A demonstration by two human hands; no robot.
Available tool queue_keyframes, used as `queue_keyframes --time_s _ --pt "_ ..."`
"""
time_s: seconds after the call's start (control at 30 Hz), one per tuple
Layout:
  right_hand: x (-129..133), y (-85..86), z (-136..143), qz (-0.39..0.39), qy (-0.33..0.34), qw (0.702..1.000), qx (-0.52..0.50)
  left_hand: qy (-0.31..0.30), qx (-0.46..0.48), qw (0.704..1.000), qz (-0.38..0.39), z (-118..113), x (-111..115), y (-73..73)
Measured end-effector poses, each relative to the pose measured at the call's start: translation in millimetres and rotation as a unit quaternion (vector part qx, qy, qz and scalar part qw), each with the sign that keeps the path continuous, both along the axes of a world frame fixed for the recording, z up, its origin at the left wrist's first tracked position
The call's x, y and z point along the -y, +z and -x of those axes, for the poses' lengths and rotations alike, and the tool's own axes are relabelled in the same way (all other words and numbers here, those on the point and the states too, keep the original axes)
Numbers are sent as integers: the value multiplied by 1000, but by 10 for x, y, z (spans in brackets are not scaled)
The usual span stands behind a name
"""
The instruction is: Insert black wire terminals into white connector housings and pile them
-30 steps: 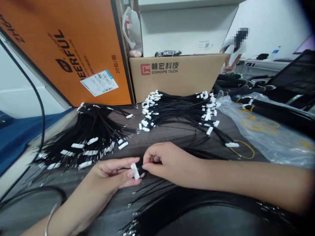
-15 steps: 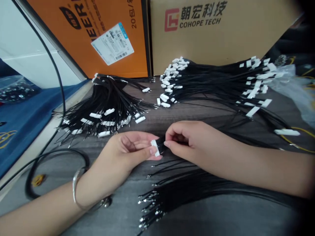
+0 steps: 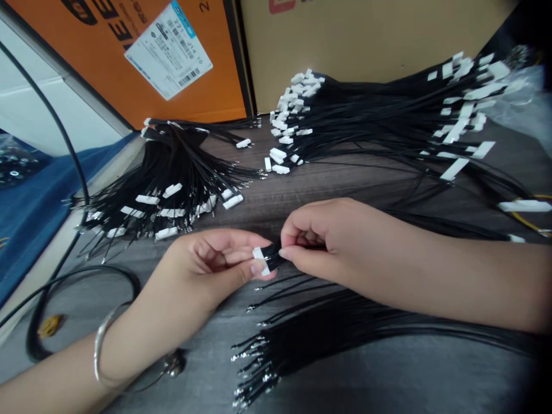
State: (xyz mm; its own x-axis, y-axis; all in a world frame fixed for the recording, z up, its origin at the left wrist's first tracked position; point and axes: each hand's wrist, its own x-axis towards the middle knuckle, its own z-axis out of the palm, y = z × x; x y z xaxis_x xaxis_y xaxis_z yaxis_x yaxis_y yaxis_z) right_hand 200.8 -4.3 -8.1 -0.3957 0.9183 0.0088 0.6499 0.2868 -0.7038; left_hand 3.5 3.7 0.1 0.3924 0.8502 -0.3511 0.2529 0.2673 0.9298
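Between the thumb and fingers of my left hand is a small white connector housing. Several black wires run out of its right side. My right hand pinches black wire close to the housing, thumb against index finger; the exact wire end is hidden by the fingers. Just below both hands lies a loose bundle of black wires, its bare metal terminals pointing left. A silver bangle circles my left wrist.
Behind my left hand lies a fanned wire bundle with white connectors. Finished-looking harnesses lie at the back right. An orange carton and a brown carton stand behind. A thick black cable loops at left.
The view has shifted and tilted slightly, so the cartons sit higher in the picture. Both hands keep their hold on the connector and wires, with little visible movement between them.
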Motion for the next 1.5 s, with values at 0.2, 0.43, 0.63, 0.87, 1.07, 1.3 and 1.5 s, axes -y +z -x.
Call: queue_keyframes --time_s 0.2,0.43,0.63,0.87,1.07,1.3,1.5 --pt "23 20 54 -22 -1 1000 -22 -15 7 1000 -10 8 -11 -33" --pt "30 53 42 8 6 999 -31 -10 18 1000 8 32 -38 -48" --pt "24 71 31 -90 18 995 29 -10 61 997 56 36 -40 -16" --pt "24 102 63 -42 0 999 2 -17 49 998 43 42 -66 -36" --pt "26 62 70 -20 13 998 -55 -24 65 997 34 45 -91 -98" --pt "28 118 54 -165 47 985 16 -12 108 992 69 32 -72 -50" --pt "55 136 54 -260 79 959 82 -2 141 985 97 45 -115 -59"
